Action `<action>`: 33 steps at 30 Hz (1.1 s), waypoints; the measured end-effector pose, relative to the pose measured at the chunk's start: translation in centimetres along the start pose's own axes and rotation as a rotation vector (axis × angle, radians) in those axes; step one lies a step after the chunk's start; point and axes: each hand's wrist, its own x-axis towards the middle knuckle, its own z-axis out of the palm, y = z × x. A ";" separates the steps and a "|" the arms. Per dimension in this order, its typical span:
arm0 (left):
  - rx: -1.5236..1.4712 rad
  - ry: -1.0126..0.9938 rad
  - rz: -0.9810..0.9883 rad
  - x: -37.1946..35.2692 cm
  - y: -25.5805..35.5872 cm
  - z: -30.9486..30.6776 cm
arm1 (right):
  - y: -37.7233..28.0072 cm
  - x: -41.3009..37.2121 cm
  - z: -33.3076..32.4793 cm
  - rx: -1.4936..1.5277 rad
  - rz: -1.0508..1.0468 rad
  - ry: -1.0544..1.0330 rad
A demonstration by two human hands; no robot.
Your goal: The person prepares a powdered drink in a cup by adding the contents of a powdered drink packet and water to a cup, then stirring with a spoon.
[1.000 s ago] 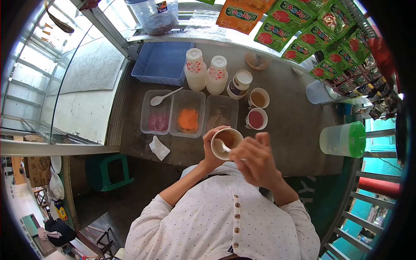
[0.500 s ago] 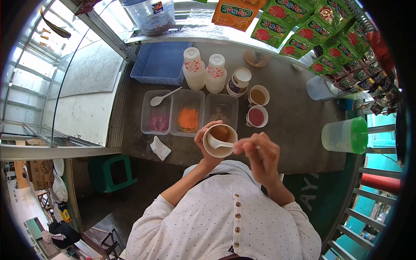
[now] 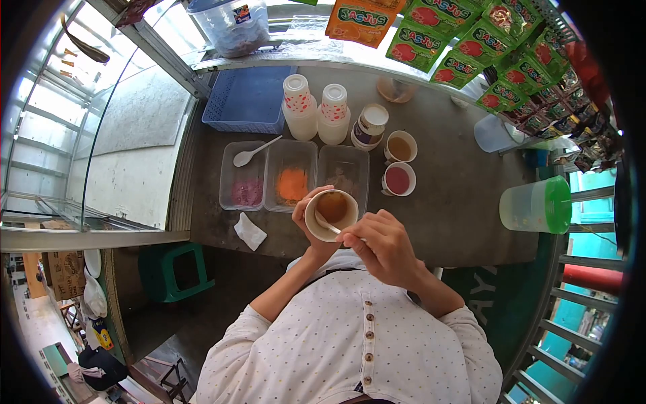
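The cup (image 3: 331,214) is held up over the near edge of the table (image 3: 457,202), just in front of the person's chest, and there is a brown liquid inside it. The left hand (image 3: 304,225) has its grip closed around the left side of the cup, with the thumb on the far rim. The spoon (image 3: 326,225) stands slanted in the cup: its bowl is down in the liquid and its handle goes out over the near right rim. The right hand (image 3: 378,248) is just beside the cup, on its near right side, and its grip is pinched on the end of the handle.

Beyond the cup, three clear trays lie in a row on the table. The left tray (image 3: 243,176) has pink powder, the middle tray (image 3: 291,176) has orange powder, and the right tray (image 3: 344,168) has something pale brown; the cup hides a part of its near edge. A loose spoon (image 3: 254,152) lies over the far edge of the left tray. A crumpled tissue (image 3: 249,231) lies just near of the left tray.

Right of the trays stand two small cups, the nearer one (image 3: 398,179) with red liquid and the farther one (image 3: 401,147) with amber liquid. Farther still there are a can (image 3: 371,126) and two bottles (image 3: 299,108) with dotted caps, and then a blue basket (image 3: 249,99) at the far left. A pitcher (image 3: 535,209) with a green lid is at the right edge, well apart from the hands. Sachets (image 3: 431,40) hang over the far right side.
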 end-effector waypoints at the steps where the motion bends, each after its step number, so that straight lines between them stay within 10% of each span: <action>1: 0.053 -0.009 0.001 0.1 0.1 -0.2 | -0.1 0.1 -0.4 0.000 -0.001 -0.002; 33: 0.114 -0.057 -0.040 -0.7 0.0 -0.1 | 0.2 0.6 -0.4 -0.122 -0.130 -0.057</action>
